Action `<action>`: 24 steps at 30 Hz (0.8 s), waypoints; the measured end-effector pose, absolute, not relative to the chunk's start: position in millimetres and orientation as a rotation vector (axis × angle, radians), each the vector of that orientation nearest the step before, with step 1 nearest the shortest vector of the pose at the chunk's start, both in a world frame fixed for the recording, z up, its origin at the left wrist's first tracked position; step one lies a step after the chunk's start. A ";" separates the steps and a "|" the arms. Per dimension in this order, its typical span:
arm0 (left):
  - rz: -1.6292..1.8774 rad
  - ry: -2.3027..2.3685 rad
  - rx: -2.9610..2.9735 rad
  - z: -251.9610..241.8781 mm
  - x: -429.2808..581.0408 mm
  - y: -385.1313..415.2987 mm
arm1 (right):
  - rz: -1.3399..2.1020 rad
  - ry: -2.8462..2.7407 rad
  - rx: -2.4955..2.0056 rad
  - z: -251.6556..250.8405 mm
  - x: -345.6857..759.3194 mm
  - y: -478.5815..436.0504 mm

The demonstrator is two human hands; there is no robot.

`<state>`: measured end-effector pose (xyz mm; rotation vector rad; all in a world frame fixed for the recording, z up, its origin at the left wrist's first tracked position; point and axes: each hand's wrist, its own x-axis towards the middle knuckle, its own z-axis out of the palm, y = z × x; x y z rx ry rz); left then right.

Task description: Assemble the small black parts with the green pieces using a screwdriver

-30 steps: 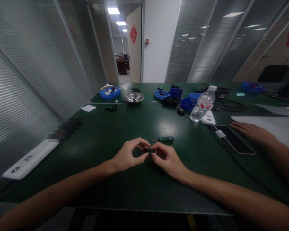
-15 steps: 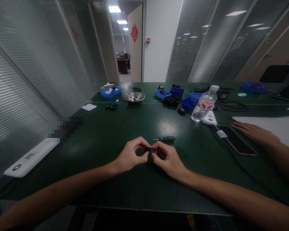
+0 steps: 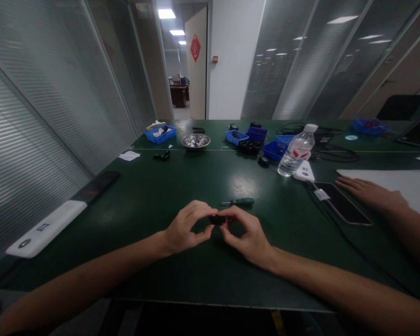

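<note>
My left hand (image 3: pixel 187 227) and my right hand (image 3: pixel 245 232) meet over the near middle of the dark green table (image 3: pixel 154 196). Both pinch a small black part (image 3: pixel 217 219) between thumb and fingertips, one hand at each end, and hold it just above the tabletop. A green-handled screwdriver (image 3: pixel 241 202) lies on the table right behind my right hand.
Another person's hand (image 3: pixel 371 193) rests flat at the right beside a dark phone (image 3: pixel 343 208). A water bottle (image 3: pixel 296 151), blue bins (image 3: pixel 247 136), a metal bowl (image 3: pixel 196 141) and cables stand farther back. A white device (image 3: pixel 44 228) lies at the left edge.
My fingers have shifted on the small black part, the left index finger arching higher over it. Both hands stay in the same place.
</note>
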<state>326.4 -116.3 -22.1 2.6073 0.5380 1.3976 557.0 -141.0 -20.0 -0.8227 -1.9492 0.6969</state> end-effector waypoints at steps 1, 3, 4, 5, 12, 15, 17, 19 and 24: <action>1.424 0.497 2.683 -21.5 325.2 -114.9 | 0.671 -1.958 -0.805 -20.4 557.3 -140.7; 1.486 0.410 2.827 -20.4 321.9 -112.5 | 0.608 -1.974 -0.750 -22.0 557.6 -140.1; 1.508 0.366 2.892 -19.9 319.9 -111.6 | 0.575 -1.980 -0.722 -22.9 557.6 -140.0; 1.517 0.324 2.950 -19.5 318.0 -111.0 | 0.546 -1.985 -0.695 -23.7 557.6 -139.9; 1.367 0.448 2.920 -16.9 317.2 -111.9 | 0.478 -2.046 -0.696 -24.1 559.0 -138.0; 1.191 0.642 2.608 -14.3 319.1 -108.9 | 0.443 -2.082 -0.786 -25.1 563.0 -130.5; 1.019 0.806 2.414 -13.5 317.5 -104.4 | 0.423 -2.087 -0.872 -25.7 567.5 -123.0; 0.836 0.959 2.275 -14.2 314.0 -98.9 | 0.380 -2.093 -0.948 -25.0 573.6 -114.3; 0.597 1.101 2.264 -19.1 305.2 -89.9 | 0.158 -2.340 -1.076 -20.1 591.9 -93.6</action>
